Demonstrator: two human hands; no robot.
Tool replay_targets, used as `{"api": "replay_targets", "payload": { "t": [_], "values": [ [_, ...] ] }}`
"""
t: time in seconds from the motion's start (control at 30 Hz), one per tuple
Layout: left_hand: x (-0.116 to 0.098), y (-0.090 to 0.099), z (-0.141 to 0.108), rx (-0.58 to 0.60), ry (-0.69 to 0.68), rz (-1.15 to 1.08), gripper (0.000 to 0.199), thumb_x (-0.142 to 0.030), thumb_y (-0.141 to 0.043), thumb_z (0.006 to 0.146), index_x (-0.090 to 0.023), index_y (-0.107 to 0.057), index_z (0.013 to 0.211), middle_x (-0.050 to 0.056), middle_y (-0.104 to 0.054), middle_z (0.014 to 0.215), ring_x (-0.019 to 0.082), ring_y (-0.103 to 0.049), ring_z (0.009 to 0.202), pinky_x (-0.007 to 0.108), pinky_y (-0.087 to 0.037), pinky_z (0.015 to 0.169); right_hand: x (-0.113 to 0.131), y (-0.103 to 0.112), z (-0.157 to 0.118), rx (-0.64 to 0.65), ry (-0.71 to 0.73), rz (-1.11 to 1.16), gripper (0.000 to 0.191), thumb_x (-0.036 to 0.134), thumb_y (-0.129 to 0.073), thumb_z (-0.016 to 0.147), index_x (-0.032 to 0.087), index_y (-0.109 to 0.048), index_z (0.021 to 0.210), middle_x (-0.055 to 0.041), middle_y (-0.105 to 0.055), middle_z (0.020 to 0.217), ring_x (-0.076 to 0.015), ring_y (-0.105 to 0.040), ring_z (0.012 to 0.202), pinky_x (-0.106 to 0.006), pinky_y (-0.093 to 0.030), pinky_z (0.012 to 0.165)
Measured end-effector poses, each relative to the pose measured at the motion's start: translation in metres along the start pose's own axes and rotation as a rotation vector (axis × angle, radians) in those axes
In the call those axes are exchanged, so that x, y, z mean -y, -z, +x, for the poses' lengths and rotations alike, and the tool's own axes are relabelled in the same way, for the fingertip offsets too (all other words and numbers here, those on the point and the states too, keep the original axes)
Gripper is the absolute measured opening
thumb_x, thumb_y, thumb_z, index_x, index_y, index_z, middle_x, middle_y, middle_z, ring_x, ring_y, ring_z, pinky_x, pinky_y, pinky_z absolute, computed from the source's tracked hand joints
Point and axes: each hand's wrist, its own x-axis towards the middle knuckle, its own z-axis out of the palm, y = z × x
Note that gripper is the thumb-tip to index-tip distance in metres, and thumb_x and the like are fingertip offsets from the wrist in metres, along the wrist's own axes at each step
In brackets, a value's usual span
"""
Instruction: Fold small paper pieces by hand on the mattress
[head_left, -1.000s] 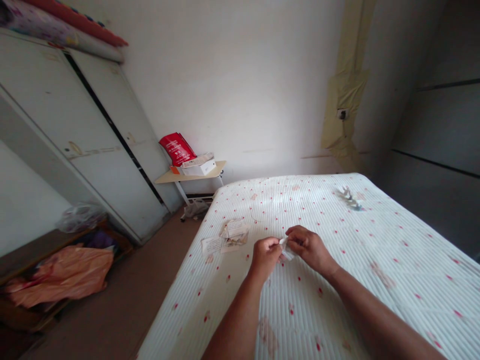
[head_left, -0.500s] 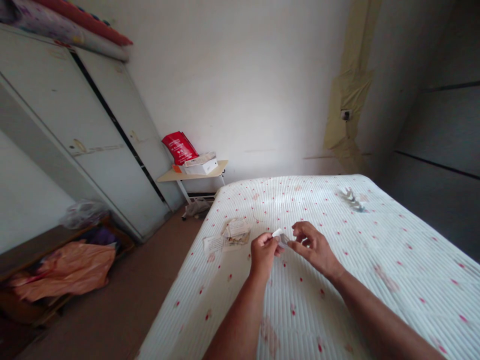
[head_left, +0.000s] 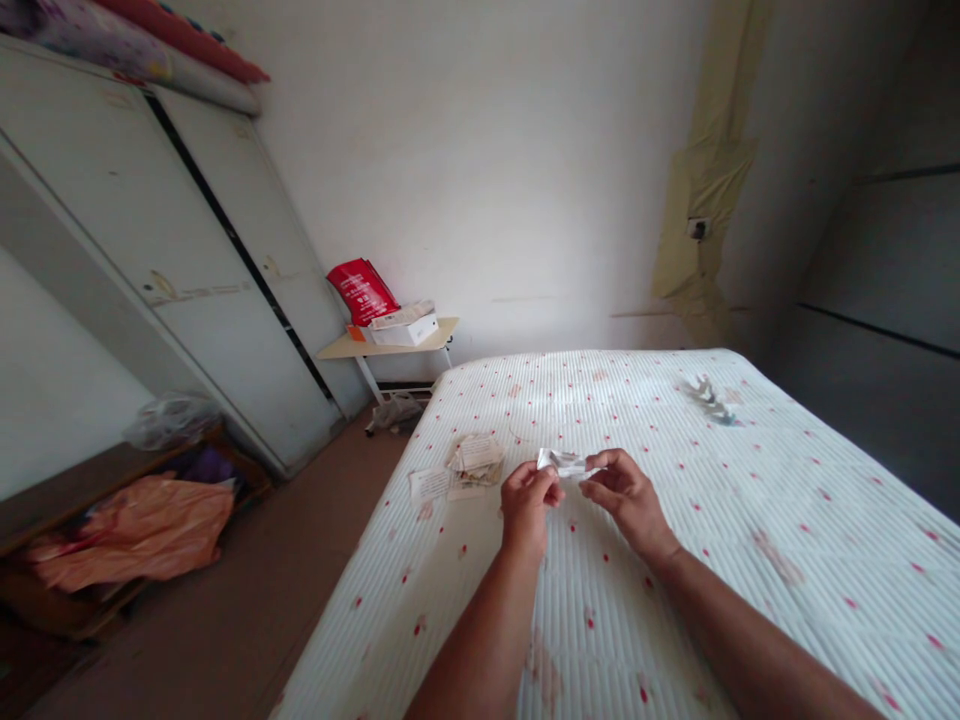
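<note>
Our left hand pinching a white slip, our right hand at its other end, fingers slightly parted (grip or touch, we can't tell); bed cover beneath

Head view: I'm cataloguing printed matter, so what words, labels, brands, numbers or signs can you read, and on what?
No text is legible.
Red bag: white lettering, too blurred to read.
Paper slips on the bed: lines of print, too small.
Item atop the white box: markings too blurred.
White paper at the left hand: no readable text.
</note>
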Motion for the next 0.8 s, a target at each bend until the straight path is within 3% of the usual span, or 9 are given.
{"api": "replay_targets", "payload": {
  "t": [0.23,0.47,0.67,0.8],
  "values": [
    [0.000,-0.001,-0.003,0.014,-0.051,0.154,0.017,-0.028,-0.060,0.063,-0.012,-0.057,0.065,-0.001,-0.057,0.050,0.009,-0.053,0.045,0.018,-0.037,0.044,0.006,0.000,0.001,-0.042,-0.002,0.034,0.024,0.034,-0.069,0.066,0.020,-0.050,0.071,0.0034,-0.051,0.061,-0.0103,-0.048,0.054,-0.023,-0.039,0.051],
    [0.001,-0.002,-0.003,0.044,-0.098,0.292,0.017,-0.029,-0.061,0.063,-0.014,-0.054,0.060,-0.002,-0.056,0.049,0.010,-0.055,0.042,0.017,-0.036,0.040,0.004,0.003,0.002,0.030,-0.068,-0.059,0.027,0.042,-0.063,0.069,0.019,-0.051,0.070,0.0026,-0.050,0.058,-0.0105,-0.046,0.052,-0.024,-0.039,0.051],
    [0.002,0.000,-0.003,0.072,-0.123,0.320,0.019,-0.031,-0.060,0.066,-0.014,-0.055,0.060,-0.003,-0.053,0.047,0.009,-0.053,0.042,0.017,-0.037,0.042,0.007,0.006,0.002,-0.021,0.042,-0.122,0.035,0.032,-0.064,0.069,0.024,-0.046,0.098,-0.0020,-0.055,0.090,-0.0118,-0.053,0.065,-0.024,-0.044,0.055],
    [0.003,0.000,-0.002,0.040,-0.125,0.324,0.021,-0.032,-0.061,0.064,-0.015,-0.052,0.056,-0.004,-0.049,0.045,0.008,-0.050,0.042,0.017,-0.036,0.041,0.011,0.004,-0.001,0.044,0.156,-0.288,0.032,0.028,-0.063,0.069,0.024,-0.052,0.099,-0.0076,-0.043,0.123,-0.0170,-0.058,0.085,-0.030,-0.049,0.066]
  ]
}}
